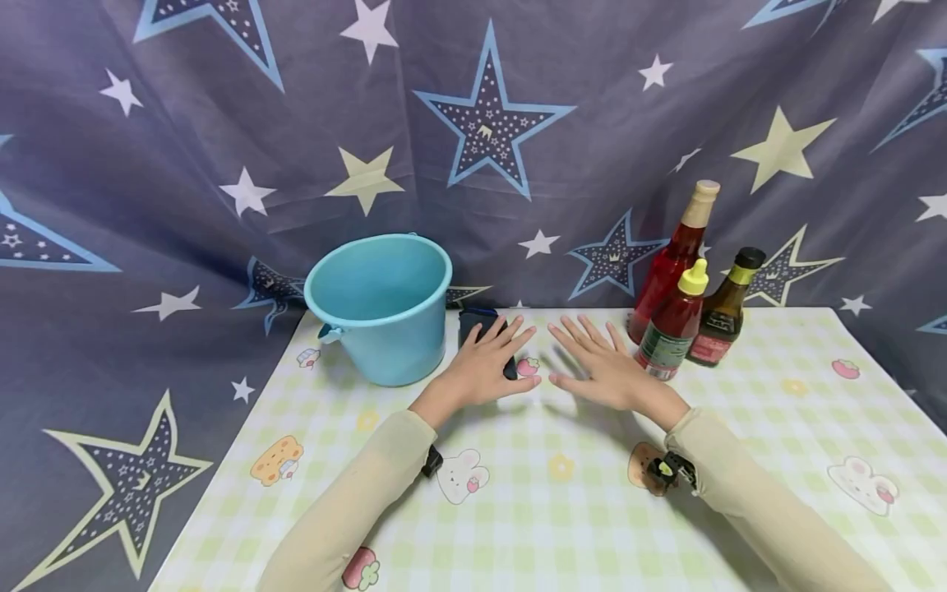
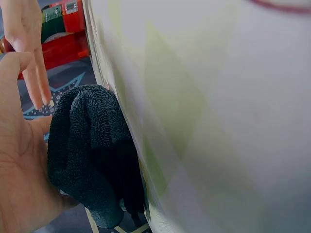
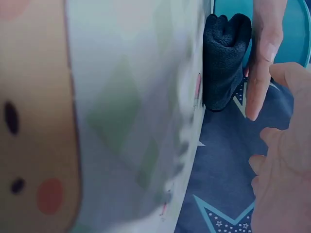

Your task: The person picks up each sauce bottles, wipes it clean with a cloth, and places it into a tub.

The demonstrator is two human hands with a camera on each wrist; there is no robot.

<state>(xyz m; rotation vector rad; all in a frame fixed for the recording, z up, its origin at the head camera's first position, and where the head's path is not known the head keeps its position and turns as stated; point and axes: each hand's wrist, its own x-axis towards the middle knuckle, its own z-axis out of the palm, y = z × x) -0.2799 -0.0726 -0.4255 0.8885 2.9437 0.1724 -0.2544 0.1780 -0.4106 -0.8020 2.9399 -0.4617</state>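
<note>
Beside the blue bucket point(image 1: 379, 306), the flat left hand point(image 1: 484, 367) rests on a dark rolled sock point(image 1: 481, 322), seemingly soft, light, easily pinched mid-roll; right hand point(image 1: 602, 370) lies open nearby.

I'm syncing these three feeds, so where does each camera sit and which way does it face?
Head: worn high, facing forward and down at the table; shows both sleeves, left hand and right hand.
Left wrist: low by the tabletop, facing past the left palm at the dark rolled cloth.
Right wrist: low by the tabletop, facing past the right hand's fingers.
All three share the cloth; head and right wrist share the blue bucket.
</note>
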